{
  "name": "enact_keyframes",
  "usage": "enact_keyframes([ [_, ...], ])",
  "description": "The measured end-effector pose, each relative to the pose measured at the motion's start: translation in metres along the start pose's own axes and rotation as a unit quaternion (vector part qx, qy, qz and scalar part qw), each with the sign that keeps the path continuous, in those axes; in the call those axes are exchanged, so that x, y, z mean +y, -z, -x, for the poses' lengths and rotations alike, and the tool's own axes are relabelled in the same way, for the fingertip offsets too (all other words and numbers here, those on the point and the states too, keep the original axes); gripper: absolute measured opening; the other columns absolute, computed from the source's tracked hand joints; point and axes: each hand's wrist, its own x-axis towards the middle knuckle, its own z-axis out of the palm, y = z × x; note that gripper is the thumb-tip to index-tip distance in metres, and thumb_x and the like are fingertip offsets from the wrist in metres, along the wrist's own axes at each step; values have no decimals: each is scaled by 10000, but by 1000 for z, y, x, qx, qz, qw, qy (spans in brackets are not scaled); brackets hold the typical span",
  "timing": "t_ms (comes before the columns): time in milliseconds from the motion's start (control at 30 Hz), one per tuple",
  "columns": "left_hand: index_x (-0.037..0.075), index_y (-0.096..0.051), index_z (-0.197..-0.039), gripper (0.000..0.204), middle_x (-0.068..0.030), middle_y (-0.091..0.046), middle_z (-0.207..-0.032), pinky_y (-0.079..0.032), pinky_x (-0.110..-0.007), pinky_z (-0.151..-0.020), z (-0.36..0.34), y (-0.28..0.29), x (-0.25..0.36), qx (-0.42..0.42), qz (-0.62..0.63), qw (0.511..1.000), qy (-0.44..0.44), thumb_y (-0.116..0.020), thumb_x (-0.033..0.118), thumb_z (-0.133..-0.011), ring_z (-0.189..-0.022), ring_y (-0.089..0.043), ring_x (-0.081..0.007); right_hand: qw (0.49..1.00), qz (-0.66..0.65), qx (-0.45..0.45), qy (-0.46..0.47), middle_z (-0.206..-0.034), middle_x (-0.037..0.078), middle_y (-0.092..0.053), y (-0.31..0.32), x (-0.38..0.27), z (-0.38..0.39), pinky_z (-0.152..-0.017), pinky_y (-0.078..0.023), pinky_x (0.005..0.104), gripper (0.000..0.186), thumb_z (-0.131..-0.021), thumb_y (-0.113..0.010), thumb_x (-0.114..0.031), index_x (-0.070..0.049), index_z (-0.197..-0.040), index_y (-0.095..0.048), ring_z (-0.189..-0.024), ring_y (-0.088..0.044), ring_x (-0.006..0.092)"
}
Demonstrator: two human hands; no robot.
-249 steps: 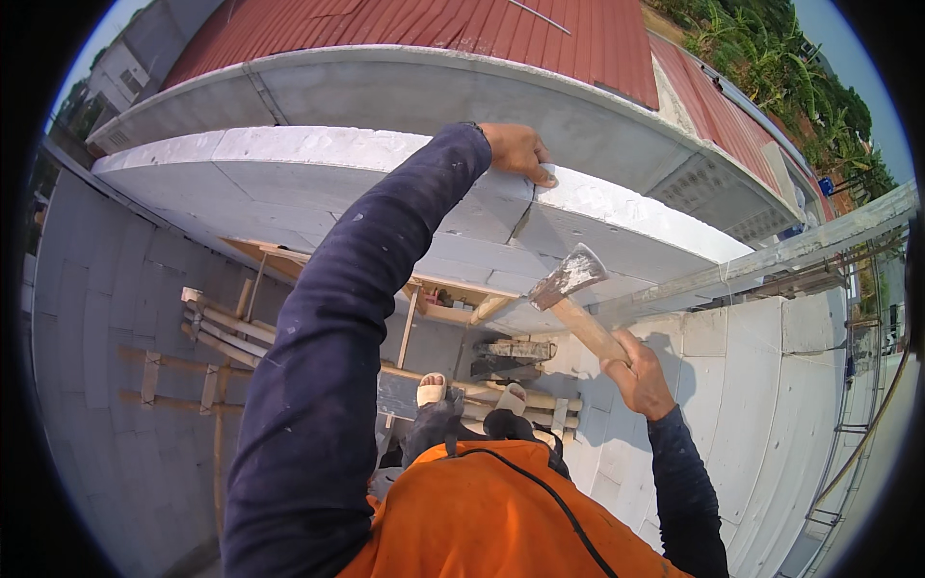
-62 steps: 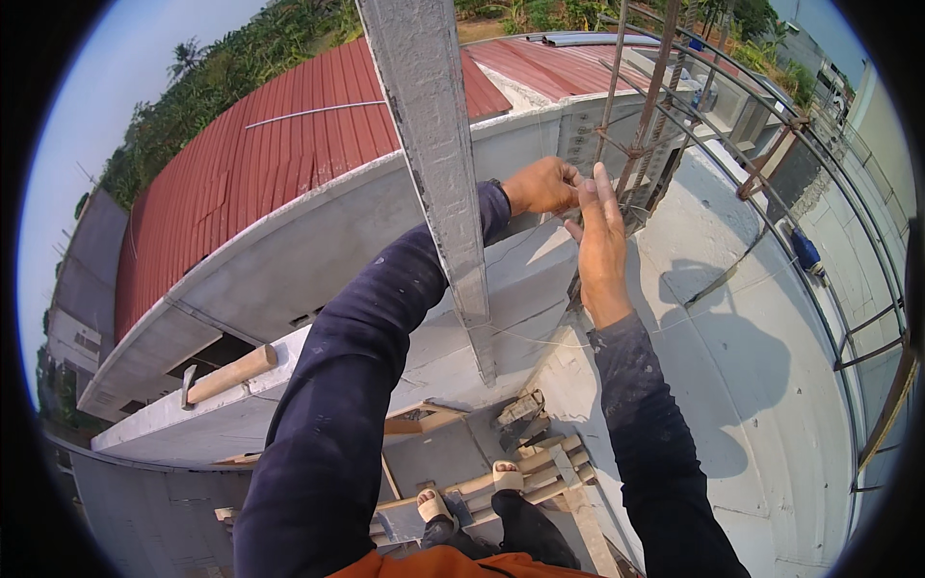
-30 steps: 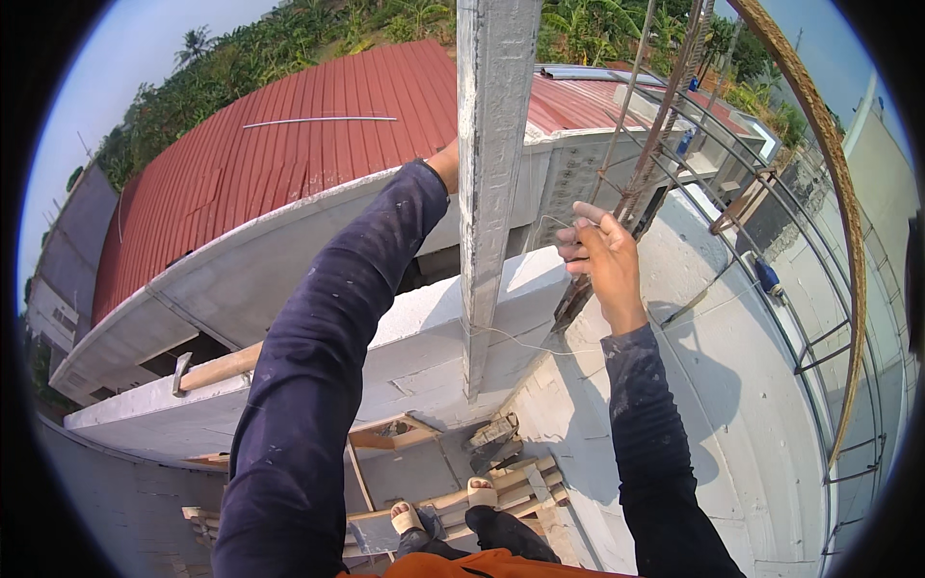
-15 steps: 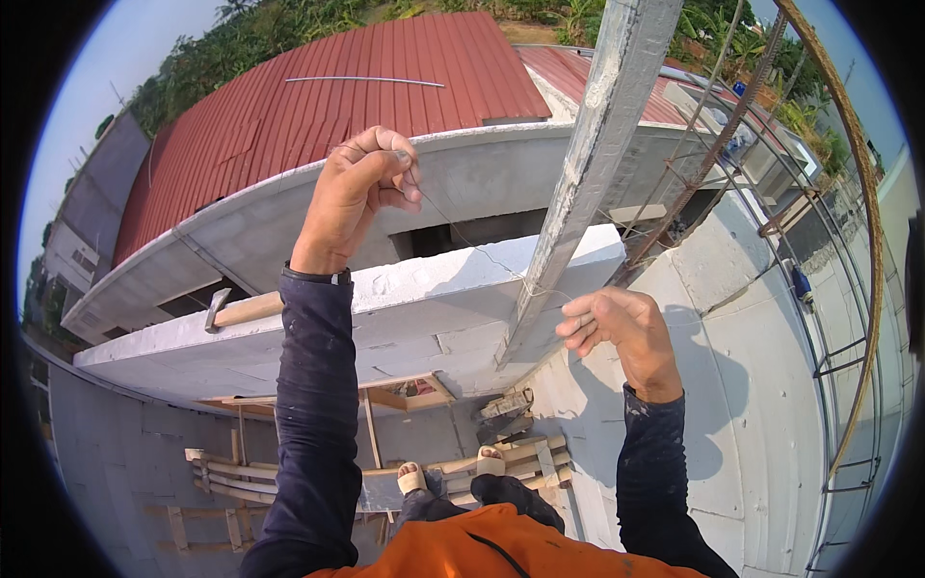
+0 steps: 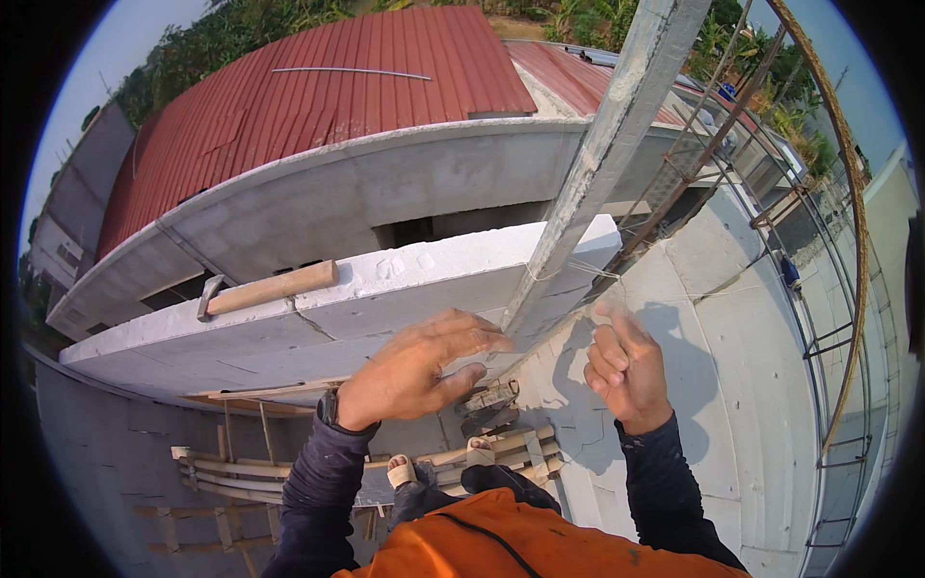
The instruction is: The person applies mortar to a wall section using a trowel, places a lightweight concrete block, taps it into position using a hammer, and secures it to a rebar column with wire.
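My right hand [image 5: 631,371] is raised just right of a grey metal post [image 5: 602,154]. Its fingers are curled, with the blurred index finger and thumb at the end of a thin wire [image 5: 590,269]. That wire goes round the post a little above the white block wall's top edge. My left hand [image 5: 414,371] is left of the post, in front of the wall face. Its fingers stretch to the right, thumb apart, and I see nothing in them. A hammer [image 5: 275,288] with a wooden handle lies on the wall top [image 5: 434,256], beyond my left hand.
Rusty bars and a steel rebar cage [image 5: 785,241] rise on the right beside a pale block wall [image 5: 732,385]. My sandalled feet stand on bamboo poles [image 5: 231,470] far below. Past the wall is a building with a red metal roof [image 5: 318,116].
My left hand has come down and toward me, away from the wire it was pulling up to the left. My right hand has turned upright, its fingers curling in. The view has shifted slightly.
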Motion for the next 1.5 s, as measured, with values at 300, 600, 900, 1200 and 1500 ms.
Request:
enact_keyframes([
  [300,107,-689,-1246,453,-93,-656,-1164,-486,-442,-989,-97,-43,-96,82,-364,927,-33,-828,180,-820,-1150,-618,-294,898,404,100,142,-586,-92,-338,54,-62,-37,-468,-258,237,511,-1128,-494,-490,-42,-1011,-710,-513,-286,22],
  [600,128,-712,-1064,215,-17,-653,-1056,-505,-420,-880,-106,-63,-128,116,-412,903,-47,-772,268,-913,-1016,-651,-249,906,330,135,230,-581,-102,-311,45,-57,-60,-426,-247,232,473,-1134,-506,-436,-40,-960,-696,-481,-256,18],
  [900,134,-716,-991,124,-11,-671,-993,-562,-421,-821,-101,-72,-130,185,-396,897,-68,-720,254,-962,-933,-680,-248,880,315,179,306,-582,-93,-311,55,-50,-72,-414,-266,236,499,-1130,-511,-455,-37,-926,-692,-470,-259,26],
  [1200,95,-740,-1075,191,-81,-756,-1041,-588,-451,-799,-119,-48,-102,132,-269,952,63,-691,252,-979,-920,-742,-305,818,486,153,266,-589,-85,-381,67,-90,-61,-445,-308,224,440,-1099,-564,-443,-48,-992,-726,-477,-347,25],
  [1500,63,-795,-1062,235,-182,-776,-993,-562,-496,-844,-143,-32,-112,47,-182,980,68,-704,254,-959,-951,-728,-404,812,496,144,269,-692,-81,-455,69,-97,-53,-581,-280,264,336,-1067,-664,-325,-3,-987,-716,-649,-354,38],
])
